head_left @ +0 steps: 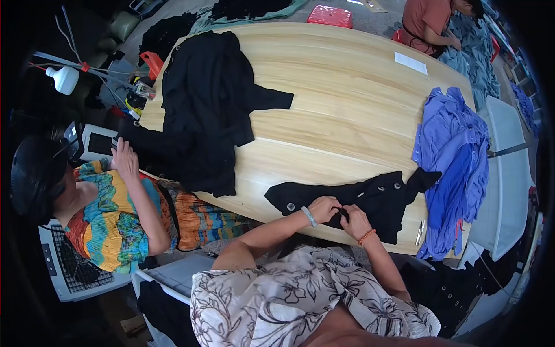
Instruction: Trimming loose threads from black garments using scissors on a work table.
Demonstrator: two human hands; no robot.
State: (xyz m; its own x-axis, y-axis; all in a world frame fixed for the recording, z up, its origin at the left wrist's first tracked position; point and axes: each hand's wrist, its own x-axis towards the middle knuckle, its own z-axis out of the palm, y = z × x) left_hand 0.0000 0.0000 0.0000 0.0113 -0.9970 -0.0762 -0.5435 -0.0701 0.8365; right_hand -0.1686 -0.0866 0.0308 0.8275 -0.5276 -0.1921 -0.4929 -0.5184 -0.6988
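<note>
A black garment (378, 205) with several round buttons lies spread along the table's near edge, right in front of me. My left hand (322, 209), with a pale bangle at its wrist, is closed in a pinch on its cloth. Beside it my right hand (357, 224), with an orange beaded bracelet at the wrist, pinches the same cloth. A small dark fold of fabric shows between the two hands; any small thing in the fingertips is hidden. To the right of the garment lies a pair of small metal thread snips (420, 232).
Black garments (199, 110) cover the table's left part, where a co-worker's hand (125, 161) touches a sleeve beside a small machine. Blue-violet shirts (451, 144) are heaped at the right edge, next to a white plastic bin (509, 173). Another person (428, 26) works beyond the far right.
</note>
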